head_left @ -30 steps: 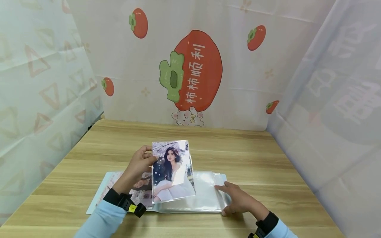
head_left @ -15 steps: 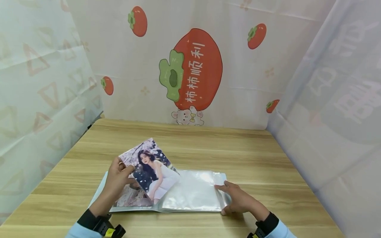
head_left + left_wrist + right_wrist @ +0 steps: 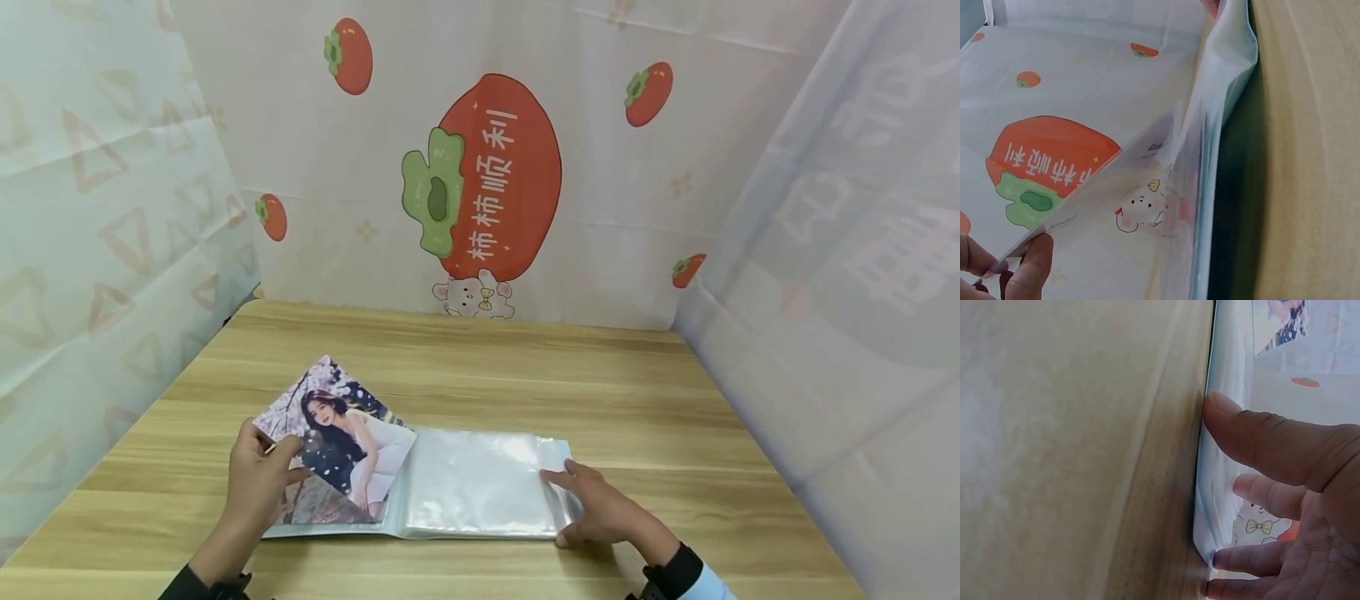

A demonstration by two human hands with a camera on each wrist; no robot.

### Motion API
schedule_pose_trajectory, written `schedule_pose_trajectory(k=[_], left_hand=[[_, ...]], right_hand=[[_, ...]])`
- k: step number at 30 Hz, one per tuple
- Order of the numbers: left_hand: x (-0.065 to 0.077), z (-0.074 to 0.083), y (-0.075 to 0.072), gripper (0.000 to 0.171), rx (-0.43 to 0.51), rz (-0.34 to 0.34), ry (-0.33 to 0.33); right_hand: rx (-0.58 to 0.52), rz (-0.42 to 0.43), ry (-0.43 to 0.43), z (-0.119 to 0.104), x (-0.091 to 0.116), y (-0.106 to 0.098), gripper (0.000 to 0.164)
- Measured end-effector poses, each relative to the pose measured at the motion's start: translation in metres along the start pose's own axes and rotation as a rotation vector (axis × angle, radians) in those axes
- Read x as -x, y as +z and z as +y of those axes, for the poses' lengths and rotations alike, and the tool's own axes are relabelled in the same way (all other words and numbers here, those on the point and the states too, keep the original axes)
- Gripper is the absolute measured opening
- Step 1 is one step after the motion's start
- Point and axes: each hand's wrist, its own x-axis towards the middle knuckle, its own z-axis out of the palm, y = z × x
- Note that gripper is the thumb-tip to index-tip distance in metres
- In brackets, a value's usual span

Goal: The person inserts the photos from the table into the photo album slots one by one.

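A photo album [image 3: 396, 500] lies spread on the table, with a pale blue cover and clear pockets. My left hand [image 3: 258, 475] pinches the outer corner of a raised album page [image 3: 352, 442], thumb on its picture side. The page holds a portrait photo and leans left over another pictured page. In the left wrist view this page [image 3: 1085, 215] rises at a slant from the album. On the right half, glossy clear pockets [image 3: 472, 483] lie flat. My right hand [image 3: 603, 504] rests at the album's right edge, fingers spread and nearly straight; the thumb touches the near edge in the right wrist view.
The wooden table [image 3: 525, 375] extends around the album on all sides. Behind it hangs a pale cloth backdrop [image 3: 600, 208] printed with persimmons. Cloth also hangs at the left [image 3: 127, 250] and right.
My left hand has carried the raised page from above the middle of the album down to the left, tilting it. The right hand stays at the right edge.
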Motion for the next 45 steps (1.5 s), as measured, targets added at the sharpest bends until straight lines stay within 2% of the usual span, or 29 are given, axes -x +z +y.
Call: schedule_pose_trajectory(k=[4, 8, 17, 22, 25, 29, 34, 39, 42, 45], left_hand=[[0.001, -0.004, -0.001, 0.023, 0.035, 0.038, -0.012], [0.003, -0.008, 0.000, 0.022, 0.030, 0.044, -0.011], [0.005, -0.012, 0.002, 0.026, 0.004, 0.008, -0.027], [0.010, -0.010, -0.001, 0.024, -0.031, -0.002, 0.011], [0.013, -0.009, -0.001, 0.022, 0.000, -0.022, 0.017], [0.015, -0.011, 0.004, 0.023, 0.043, -0.048, -0.013], [0.017, -0.015, 0.010, 0.027, 0.018, -0.058, -0.034], [0.019, -0.018, 0.010, 0.023, -0.023, -0.061, -0.031], [0.020, -0.019, 0.010, 0.023, -0.012, -0.077, -0.031], [0.021, -0.020, 0.010, 0.030, 0.016, -0.114, -0.025]], right_hand=[[-0.012, 0.002, 0.010, -0.002, 0.001, 0.001, 0.078], [-0.014, -0.005, 0.021, -0.001, 0.001, 0.001, 0.077], [-0.020, -0.007, 0.009, -0.001, 0.000, 0.001, 0.077], [-0.019, -0.012, 0.015, -0.003, 0.001, 0.000, 0.077], [-0.020, -0.013, 0.020, -0.003, 0.001, 0.000, 0.077], [-0.023, -0.011, 0.027, -0.003, 0.001, 0.000, 0.077], [-0.013, 0.003, 0.004, -0.002, 0.000, 0.002, 0.078], [-0.014, 0.004, -0.007, -0.001, 0.001, 0.002, 0.078], [-0.016, 0.000, -0.004, -0.002, 0.001, 0.002, 0.078], [-0.016, 0.002, -0.005, -0.002, 0.001, 0.001, 0.078]])
